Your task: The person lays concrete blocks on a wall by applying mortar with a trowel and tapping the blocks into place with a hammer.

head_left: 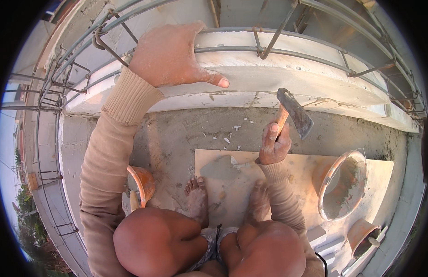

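While your left hand (165, 57), grip unclear, seemingly braces the block (278, 74), your right hand (275, 150) grips the hammer (295, 113), likely needing careful aim.

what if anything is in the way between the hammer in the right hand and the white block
Nothing visible stands between the hammer and the near side of the block. A steel rod runs beyond the hammer head, and the left hand is on the block, off to the left.
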`<action>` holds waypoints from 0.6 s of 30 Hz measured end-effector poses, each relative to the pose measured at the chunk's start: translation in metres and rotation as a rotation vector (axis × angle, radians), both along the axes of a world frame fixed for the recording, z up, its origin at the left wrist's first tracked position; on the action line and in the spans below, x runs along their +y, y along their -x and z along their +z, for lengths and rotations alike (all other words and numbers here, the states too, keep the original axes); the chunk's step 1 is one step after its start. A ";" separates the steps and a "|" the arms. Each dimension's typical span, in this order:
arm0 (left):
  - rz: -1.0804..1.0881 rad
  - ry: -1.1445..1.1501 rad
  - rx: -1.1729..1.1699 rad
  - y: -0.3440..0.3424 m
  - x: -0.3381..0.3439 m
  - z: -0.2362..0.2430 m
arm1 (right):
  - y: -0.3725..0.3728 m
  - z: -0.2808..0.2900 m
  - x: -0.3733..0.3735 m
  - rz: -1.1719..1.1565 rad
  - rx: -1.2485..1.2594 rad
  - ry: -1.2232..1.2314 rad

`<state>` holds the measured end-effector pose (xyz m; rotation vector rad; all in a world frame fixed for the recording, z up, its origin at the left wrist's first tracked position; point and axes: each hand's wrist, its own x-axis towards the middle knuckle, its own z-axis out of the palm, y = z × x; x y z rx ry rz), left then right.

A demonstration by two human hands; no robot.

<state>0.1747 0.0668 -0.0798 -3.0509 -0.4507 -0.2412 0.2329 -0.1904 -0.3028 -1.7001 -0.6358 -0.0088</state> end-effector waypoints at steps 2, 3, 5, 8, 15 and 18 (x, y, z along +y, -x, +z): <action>-0.048 0.055 -0.050 0.005 0.002 -0.005 | 0.007 -0.001 -0.002 0.019 0.081 -0.008; -0.082 0.063 -0.081 0.008 0.005 -0.003 | 0.009 0.003 -0.002 0.024 0.113 -0.014; -0.174 0.109 -0.164 0.010 0.011 -0.008 | 0.003 0.008 -0.006 -0.029 0.086 -0.012; -0.145 0.072 -0.149 -0.001 -0.006 0.006 | -0.020 0.008 -0.011 -0.162 -0.035 -0.076; -0.140 -0.002 -0.182 -0.017 -0.032 -0.005 | -0.067 0.045 -0.020 -0.261 0.061 -0.559; -0.146 -0.107 -0.186 -0.016 -0.036 -0.009 | -0.089 0.062 -0.017 -0.315 0.118 -0.801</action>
